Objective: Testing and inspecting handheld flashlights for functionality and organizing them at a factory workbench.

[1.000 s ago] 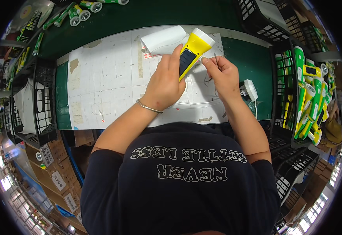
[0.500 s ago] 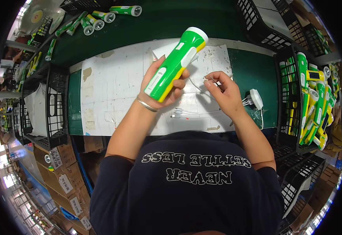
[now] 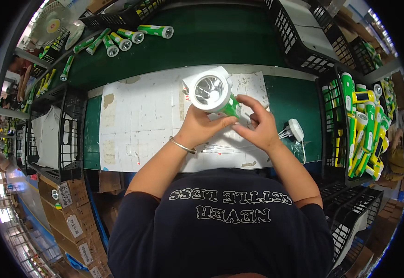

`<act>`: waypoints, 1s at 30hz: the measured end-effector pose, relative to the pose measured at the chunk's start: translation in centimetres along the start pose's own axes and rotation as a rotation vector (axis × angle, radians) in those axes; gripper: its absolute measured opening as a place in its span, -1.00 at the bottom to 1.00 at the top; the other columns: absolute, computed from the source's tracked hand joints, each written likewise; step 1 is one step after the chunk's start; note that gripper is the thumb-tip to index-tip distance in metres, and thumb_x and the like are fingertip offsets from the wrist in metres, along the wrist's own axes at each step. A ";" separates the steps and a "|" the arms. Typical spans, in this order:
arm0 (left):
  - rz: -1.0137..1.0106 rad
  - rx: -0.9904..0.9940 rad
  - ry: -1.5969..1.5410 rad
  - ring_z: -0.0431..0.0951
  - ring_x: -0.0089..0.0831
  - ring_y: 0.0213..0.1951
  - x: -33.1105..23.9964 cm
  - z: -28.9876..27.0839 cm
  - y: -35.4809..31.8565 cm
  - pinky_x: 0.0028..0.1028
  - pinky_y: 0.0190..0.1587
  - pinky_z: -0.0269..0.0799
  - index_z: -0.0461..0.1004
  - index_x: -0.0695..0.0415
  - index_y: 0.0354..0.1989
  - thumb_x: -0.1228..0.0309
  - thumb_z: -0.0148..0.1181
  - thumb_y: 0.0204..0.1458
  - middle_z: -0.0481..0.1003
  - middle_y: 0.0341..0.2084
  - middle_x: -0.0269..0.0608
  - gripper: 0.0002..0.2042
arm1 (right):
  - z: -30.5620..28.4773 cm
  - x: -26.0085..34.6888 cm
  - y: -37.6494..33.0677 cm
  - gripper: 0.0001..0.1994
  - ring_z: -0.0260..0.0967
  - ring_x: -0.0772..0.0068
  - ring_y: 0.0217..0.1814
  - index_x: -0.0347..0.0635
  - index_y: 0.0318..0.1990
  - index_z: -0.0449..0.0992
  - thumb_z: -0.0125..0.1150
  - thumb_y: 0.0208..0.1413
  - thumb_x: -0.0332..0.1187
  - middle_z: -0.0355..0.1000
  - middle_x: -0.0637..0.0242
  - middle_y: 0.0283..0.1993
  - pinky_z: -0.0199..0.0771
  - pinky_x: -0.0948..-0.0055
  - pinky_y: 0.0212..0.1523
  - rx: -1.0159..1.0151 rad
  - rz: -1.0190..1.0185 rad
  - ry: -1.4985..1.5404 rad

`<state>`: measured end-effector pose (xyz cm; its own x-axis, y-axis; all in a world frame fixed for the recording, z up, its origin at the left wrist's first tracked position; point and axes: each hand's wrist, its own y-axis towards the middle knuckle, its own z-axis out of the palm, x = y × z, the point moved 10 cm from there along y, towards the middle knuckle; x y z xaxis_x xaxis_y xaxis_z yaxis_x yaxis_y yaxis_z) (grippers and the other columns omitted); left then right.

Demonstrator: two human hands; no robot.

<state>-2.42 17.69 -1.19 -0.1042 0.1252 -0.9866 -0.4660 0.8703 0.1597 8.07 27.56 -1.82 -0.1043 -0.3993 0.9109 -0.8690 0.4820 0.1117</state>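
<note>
A green, yellow and white flashlight [image 3: 209,91] is in my left hand [image 3: 199,126], which is closed round its body. Its round reflector faces up toward me, and the rest of the body is foreshortened beneath the head. My right hand [image 3: 261,127] is close against the flashlight's right side, its fingers bent and its thumb near the left thumb. What these fingers pinch is mostly hidden; a bit of pale cable shows by them. Thin white cables [image 3: 232,148] run under the right wrist to a round white charging hub [image 3: 296,129].
White sheeting [image 3: 132,125] covers the middle of the green table [image 3: 202,46]. Several flashlights [image 3: 124,44] lie at the far left. A black crate [image 3: 345,173] full of flashlights stands at right; another black crate [image 3: 67,134] with white sheets stands at left.
The flashlight has been tipped so its head now points up at me instead of away. My right hand has moved left and up against it.
</note>
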 end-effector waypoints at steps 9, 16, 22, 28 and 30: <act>-0.116 0.069 0.054 0.15 -0.23 0.27 1.7 0.6 1.1 -0.17 0.19 0.25 -0.04 0.07 0.37 0.38 0.24 -0.14 0.04 0.27 -0.12 -0.16 | -5.8 3.0 -2.6 -0.55 0.37 -0.04 -0.38 -0.24 -0.23 0.44 0.29 -0.08 -0.02 0.38 0.05 -0.34 0.38 0.19 -0.36 -0.173 -0.165 -0.280; -0.023 -0.113 0.487 0.16 -0.14 0.23 2.6 -7.5 4.8 -0.19 0.16 0.29 0.11 0.02 0.31 0.27 0.21 -0.01 0.03 0.24 -0.08 -0.33 | -38.1 2.1 -13.5 -0.30 0.42 -0.08 -0.09 -0.24 -0.11 0.50 -0.01 0.02 0.32 0.48 -0.04 -0.15 0.41 0.13 -0.09 -1.090 0.274 -1.052; 0.004 -0.248 1.104 0.03 0.12 0.25 6.5 -14.9 14.5 -0.14 0.27 0.06 0.20 0.05 0.24 0.15 0.37 -0.18 0.07 0.17 0.28 -0.25 | -53.9 -10.2 -21.2 -0.16 0.37 -0.14 0.07 -0.28 -0.06 0.52 -0.19 0.00 0.42 0.43 -0.20 -0.03 0.32 0.07 0.08 -0.877 0.797 -1.236; -0.409 -0.335 1.243 0.26 0.25 0.14 11.0 -21.5 21.4 -0.08 0.19 0.25 -0.04 -0.28 0.37 0.09 0.40 -0.25 -0.12 0.28 0.23 -0.05 | -51.3 -5.9 -22.9 -0.42 0.38 -0.03 0.09 -0.27 0.17 0.32 -0.06 0.22 0.06 0.40 -0.05 0.08 0.35 0.24 0.04 -1.039 0.658 -1.136; -0.435 -0.300 1.194 0.32 0.19 0.13 11.6 -21.9 23.6 -0.13 0.20 0.27 -0.04 -0.28 0.37 0.09 0.39 -0.23 -0.11 0.29 0.17 -0.07 | -48.2 -2.3 -21.9 -0.47 0.37 0.04 0.11 -0.27 0.16 0.33 -0.06 0.25 0.00 0.39 0.03 0.12 0.34 0.26 0.05 -1.091 0.464 -1.098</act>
<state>-33.88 29.21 -8.18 -0.5348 -0.7709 -0.3461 -0.8196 0.5728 -0.0095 50.63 55.50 12.73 -0.9413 -0.1742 0.2893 0.0245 0.8192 0.5730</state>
